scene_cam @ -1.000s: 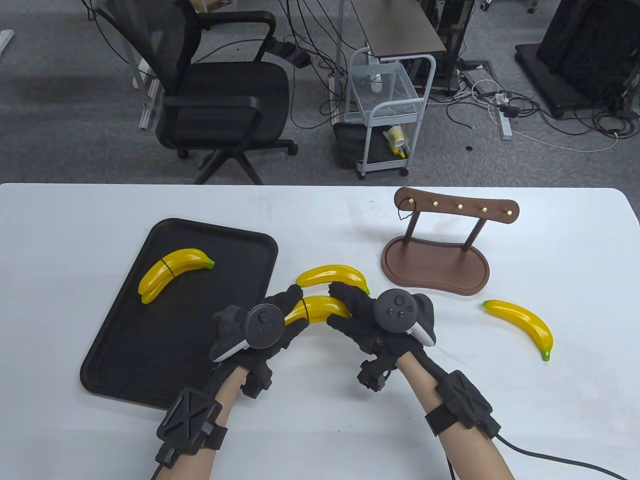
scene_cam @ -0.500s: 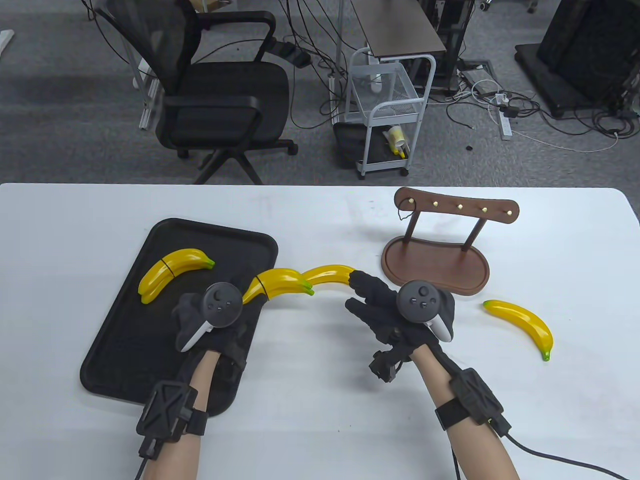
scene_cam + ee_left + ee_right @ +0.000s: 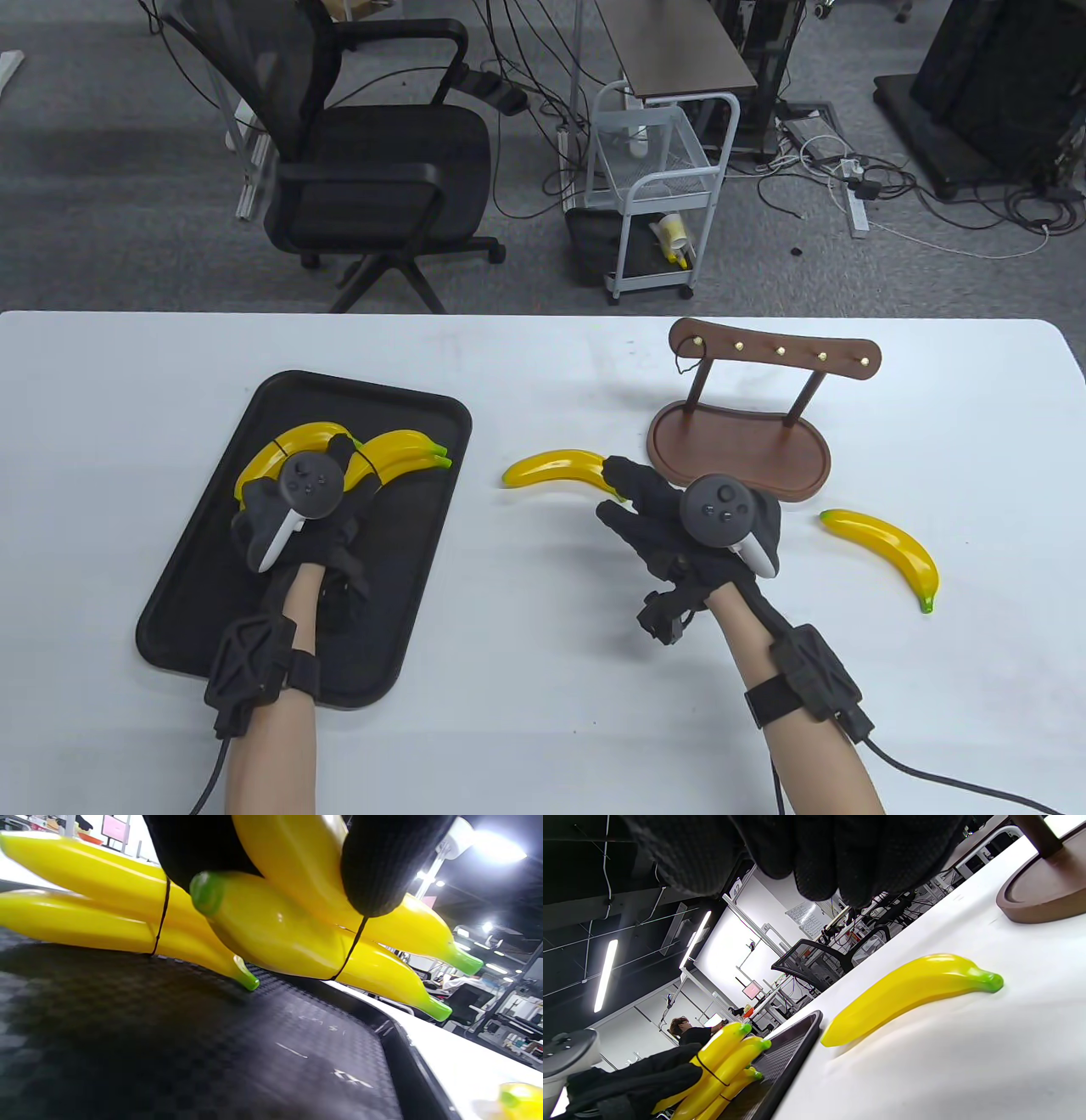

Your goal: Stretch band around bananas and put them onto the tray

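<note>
left hand (image 3: 297,509) holding banded bananas (image 3: 407,450) over tray (image 3: 212,594), no legible writing

White table (image 3: 543,747) bearing a brown wooden hook stand (image 3: 738,441) with brass pegs. Behind it: black mesh office chair (image 3: 356,161), white wire trolley (image 3: 657,195), loose cables (image 3: 891,187) across grey carpet.

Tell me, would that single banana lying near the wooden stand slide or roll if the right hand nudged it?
The loose banana looks glossy and hard, probably plastic, so it would likely slide easily on the smooth white table. Its curve suggests it would pivot or rock rather than roll straight. It appears stiff, so the right hand should not dent it.
</note>
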Tool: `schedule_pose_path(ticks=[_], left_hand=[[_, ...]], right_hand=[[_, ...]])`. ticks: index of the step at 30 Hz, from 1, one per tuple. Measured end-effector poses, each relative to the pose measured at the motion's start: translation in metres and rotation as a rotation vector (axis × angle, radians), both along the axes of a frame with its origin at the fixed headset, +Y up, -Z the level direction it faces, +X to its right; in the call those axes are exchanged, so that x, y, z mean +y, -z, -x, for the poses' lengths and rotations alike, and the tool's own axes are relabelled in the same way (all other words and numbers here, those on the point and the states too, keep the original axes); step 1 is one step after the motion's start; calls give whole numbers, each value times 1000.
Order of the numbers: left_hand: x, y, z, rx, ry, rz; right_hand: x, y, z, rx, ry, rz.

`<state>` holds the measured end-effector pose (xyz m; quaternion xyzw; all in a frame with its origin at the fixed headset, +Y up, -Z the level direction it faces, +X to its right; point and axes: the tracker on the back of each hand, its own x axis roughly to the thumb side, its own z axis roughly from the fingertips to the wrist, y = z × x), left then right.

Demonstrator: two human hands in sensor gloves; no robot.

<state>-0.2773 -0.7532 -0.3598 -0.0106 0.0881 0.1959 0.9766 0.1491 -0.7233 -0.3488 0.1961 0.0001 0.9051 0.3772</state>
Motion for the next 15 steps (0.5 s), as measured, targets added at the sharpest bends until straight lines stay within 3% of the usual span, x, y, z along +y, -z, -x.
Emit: schedule_pose_path(ticks=[15], left_hand=[[-24,14,2,35,-9,46]], right_hand=[[9,-3,-1,21,-3,-40]])
